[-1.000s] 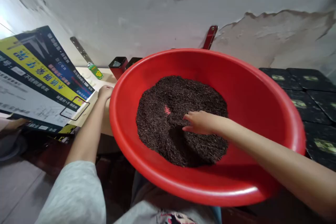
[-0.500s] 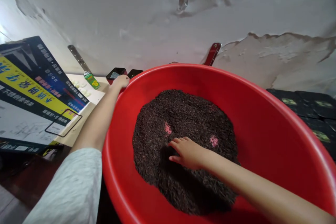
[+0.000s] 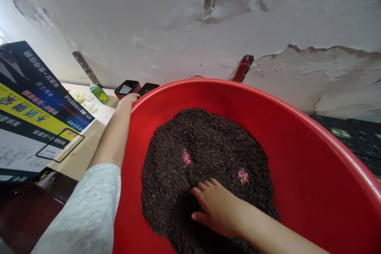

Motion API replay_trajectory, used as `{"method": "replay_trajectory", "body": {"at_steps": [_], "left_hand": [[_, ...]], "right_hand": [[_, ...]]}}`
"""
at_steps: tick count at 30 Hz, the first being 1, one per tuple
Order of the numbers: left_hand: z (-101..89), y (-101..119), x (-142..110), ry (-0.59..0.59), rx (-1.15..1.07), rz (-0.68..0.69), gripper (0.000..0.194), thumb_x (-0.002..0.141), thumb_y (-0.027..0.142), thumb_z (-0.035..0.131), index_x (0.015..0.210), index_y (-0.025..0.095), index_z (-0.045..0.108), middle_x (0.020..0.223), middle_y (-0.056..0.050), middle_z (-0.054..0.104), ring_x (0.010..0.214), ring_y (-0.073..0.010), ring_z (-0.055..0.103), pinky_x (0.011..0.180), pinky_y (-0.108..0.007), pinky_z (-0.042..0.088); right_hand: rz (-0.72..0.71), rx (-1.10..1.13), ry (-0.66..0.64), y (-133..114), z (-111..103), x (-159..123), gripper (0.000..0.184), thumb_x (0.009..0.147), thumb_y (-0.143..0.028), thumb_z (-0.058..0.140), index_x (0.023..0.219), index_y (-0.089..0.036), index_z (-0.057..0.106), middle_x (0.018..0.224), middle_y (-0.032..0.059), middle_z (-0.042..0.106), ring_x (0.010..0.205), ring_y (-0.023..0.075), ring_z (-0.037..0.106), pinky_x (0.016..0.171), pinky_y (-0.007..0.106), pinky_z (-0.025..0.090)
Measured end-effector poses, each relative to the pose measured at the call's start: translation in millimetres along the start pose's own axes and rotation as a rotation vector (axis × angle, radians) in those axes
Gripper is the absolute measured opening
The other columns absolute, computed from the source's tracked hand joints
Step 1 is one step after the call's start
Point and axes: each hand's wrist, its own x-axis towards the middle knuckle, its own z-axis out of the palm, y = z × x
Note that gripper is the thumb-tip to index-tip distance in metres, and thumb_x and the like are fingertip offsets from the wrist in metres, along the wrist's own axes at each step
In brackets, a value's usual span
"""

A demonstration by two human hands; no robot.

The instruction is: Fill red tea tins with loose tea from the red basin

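A big red basin [image 3: 300,147] fills much of the view. In its bottom lies a broad heap of dark, thin, dry pieces [image 3: 208,139] that look like loose tea leaves; I cannot tell their exact kind. Two small pink patches show in the heap, one on the left [image 3: 186,157] and one on the right [image 3: 243,176]. My left hand [image 3: 130,99] holds the far left part of the basin's rim, its fingertips partly hidden. Low over the heap is my right hand [image 3: 216,206], palm down with thumb and fingers apart, nothing visible in it. Its shadow darkens the pieces underneath.
Left of the basin, a printed box [image 3: 41,99] leans beside a pale tabletop [image 3: 80,154] with a green carton [image 3: 99,93]. Small dark pots [image 3: 127,88] stand behind my left hand. A red handle [image 3: 243,68] sticks up against the peeling wall. Black containers [image 3: 348,131] are at right.
The view has shifted slightly, and the basin appears larger and lower. My right hand is nearer the bottom of the picture, still over the heap. My left hand stays on the rim.
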Motion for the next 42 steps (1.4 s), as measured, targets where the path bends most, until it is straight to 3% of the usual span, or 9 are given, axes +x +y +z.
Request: {"method": "replay_trajectory", "body": {"at_steps": [4, 10, 21, 27, 33, 38, 42], "left_hand": [[-0.5, 4.2, -0.7, -0.058, 0.063, -0.027, 0.029, 0.056, 0.005, 0.053, 0.074, 0.016, 0.072, 0.09, -0.011, 0.071, 0.09, -0.0256, 0.065, 0.08, -0.027, 0.047], [-3.5, 9.5, -13.4, 0.099, 0.062, -0.005, 0.038, 0.068, 0.015, 0.053, 0.104, 0.012, 0.066, 0.113, -0.013, 0.064, 0.111, -0.0244, 0.055, 0.093, -0.027, 0.041], [-11.1, 15.5, -26.1, 0.254, 0.037, -0.038, 0.025, 0.067, 0.021, 0.059, 0.089, 0.013, 0.068, 0.091, -0.01, 0.07, 0.089, -0.0238, 0.062, 0.071, -0.026, 0.045], [-16.4, 19.8, -25.8, 0.401, 0.023, -0.054, 0.027, 0.075, 0.025, 0.054, 0.097, 0.014, 0.065, 0.101, -0.013, 0.065, 0.096, -0.025, 0.059, 0.082, -0.03, 0.044], [-20.2, 30.9, -35.8, 0.501, 0.009, 0.018, 0.028, 0.078, 0.013, 0.044, 0.101, 0.015, 0.061, 0.109, -0.012, 0.06, 0.102, -0.0231, 0.055, 0.088, -0.03, 0.041], [-25.0, 46.2, -57.7, 0.57, -0.032, 0.098, 0.028, 0.08, 0.013, 0.041, 0.1, 0.015, 0.061, 0.113, -0.013, 0.056, 0.106, -0.0244, 0.053, 0.091, -0.031, 0.04], [-27.8, 59.7, -78.3, 0.585, -0.065, 0.218, 0.027, 0.079, 0.013, 0.042, 0.097, 0.016, 0.062, 0.118, -0.012, 0.053, 0.105, -0.0245, 0.054, 0.092, -0.031, 0.039]], "right_hand": [[-0.007, 0.011, -0.028, -2.7, 1.7, -1.5, 0.052, 0.082, -0.043, 0.048, 0.119, -0.007, 0.055, 0.117, 0.0198, 0.057, 0.112, 0.0333, 0.051, 0.101, 0.049, 0.031], [-0.003, -0.03, -0.014, -0.4, 5.0, -0.2, 0.052, 0.083, -0.041, 0.047, 0.122, -0.006, 0.053, 0.118, 0.0204, 0.056, 0.113, 0.0339, 0.05, 0.101, 0.05, 0.031], [-0.013, -0.056, 0.001, -6.1, 3.9, -4.8, 0.051, 0.083, -0.041, 0.048, 0.12, -0.007, 0.054, 0.119, 0.0202, 0.056, 0.114, 0.0339, 0.05, 0.102, 0.051, 0.03], [0.006, -0.078, -0.015, -8.8, 3.2, -6.0, 0.052, 0.083, -0.041, 0.049, 0.121, -0.006, 0.054, 0.12, 0.0225, 0.055, 0.114, 0.0337, 0.05, 0.102, 0.05, 0.03], [-0.007, -0.085, -0.035, -8.3, 6.1, -6.0, 0.053, 0.083, -0.04, 0.049, 0.121, -0.004, 0.053, 0.12, 0.023, 0.055, 0.115, 0.0344, 0.049, 0.102, 0.049, 0.03], [0.007, -0.119, 0.09, 3.6, -3.1, -5.3, 0.051, 0.083, -0.041, 0.049, 0.118, -0.004, 0.055, 0.115, 0.0209, 0.059, 0.11, 0.033, 0.053, 0.101, 0.049, 0.031], [0.067, -0.135, 0.306, 18.9, -23.8, -9.1, 0.053, 0.087, -0.045, 0.039, 0.119, -0.005, 0.054, 0.116, 0.0185, 0.058, 0.111, 0.0332, 0.052, 0.1, 0.049, 0.032]]}}
